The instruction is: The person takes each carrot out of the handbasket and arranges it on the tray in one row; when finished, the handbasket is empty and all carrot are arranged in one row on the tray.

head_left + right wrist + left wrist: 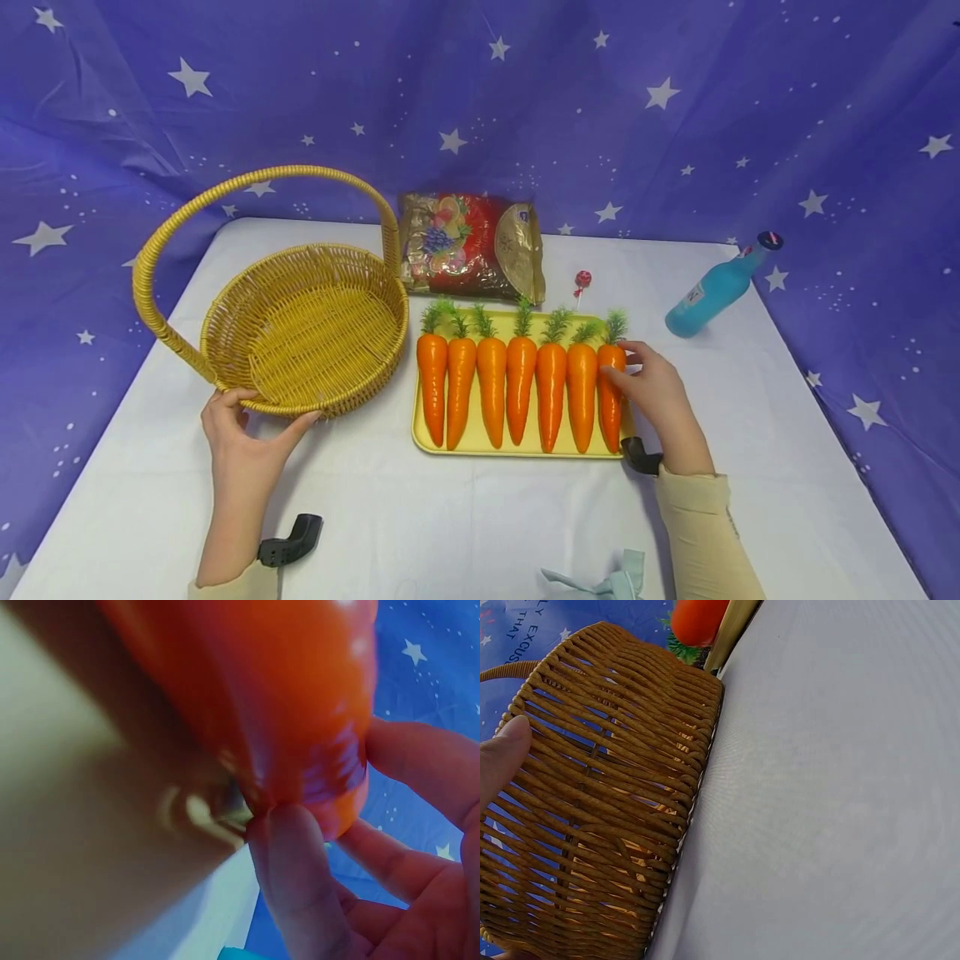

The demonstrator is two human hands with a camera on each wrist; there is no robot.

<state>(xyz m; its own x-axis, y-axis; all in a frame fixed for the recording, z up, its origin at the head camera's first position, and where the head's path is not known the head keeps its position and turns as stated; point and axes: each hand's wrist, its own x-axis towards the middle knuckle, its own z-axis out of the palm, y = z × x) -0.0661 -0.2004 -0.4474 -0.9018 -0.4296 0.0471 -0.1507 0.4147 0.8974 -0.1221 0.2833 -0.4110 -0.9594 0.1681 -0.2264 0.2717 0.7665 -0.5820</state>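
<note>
A yellow wicker basket (322, 342) with a tall hooped handle stands at the left of the table. My left hand (243, 446) grips its near rim. In the left wrist view, the thumb (510, 746) lies against the woven outer wall (607, 787). Several orange carrots with green tops lie in a row on a yellow tray (517, 452). The rightmost carrot (611, 396) is between the thumb and fingers of my right hand (656, 387). Close up in the right wrist view, my right hand (375, 877) pinches that carrot (277, 705) near its thick end.
Behind the tray lies a red and gold packaged bag (472, 246), with a red lollipop (582, 282) to its right. A blue bottle (716, 292) leans at the back right. Pale blue cloth (607, 583) shows at the front edge. A starry purple curtain (525, 100) hangs behind.
</note>
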